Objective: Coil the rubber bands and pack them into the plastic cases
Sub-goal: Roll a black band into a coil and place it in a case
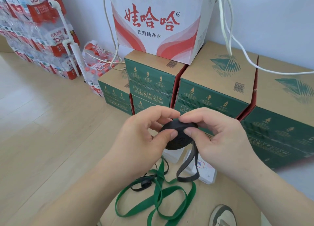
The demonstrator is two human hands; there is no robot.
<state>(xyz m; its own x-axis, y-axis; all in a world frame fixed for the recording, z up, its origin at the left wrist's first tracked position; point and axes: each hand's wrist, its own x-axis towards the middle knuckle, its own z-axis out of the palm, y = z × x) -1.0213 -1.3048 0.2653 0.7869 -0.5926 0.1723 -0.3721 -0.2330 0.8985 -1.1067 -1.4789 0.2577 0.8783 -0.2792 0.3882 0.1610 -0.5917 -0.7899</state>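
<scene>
A black rubber band wound into a thick coil [178,137] is held up in front of me. My left hand [144,137] pinches its left side between thumb and fingers. My right hand [219,137] pinches its right side and top edge. The band's loose tail [188,166] hangs down in a loop below the coil. On the cardboard sheet [212,208] lie a long green band [158,197] in loose loops and a small black band [144,184], partly coiled. Clear plastic cases [206,172] lie under my hands, mostly hidden.
Green and brown cartons [212,93] are stacked right behind my hands, with a red and white box [158,23] of white cables on top. Shrink-wrapped water bottles [39,35] stand at the left wall. A shoe [222,216] shows at the bottom right. Wooden floor [42,123] spreads left.
</scene>
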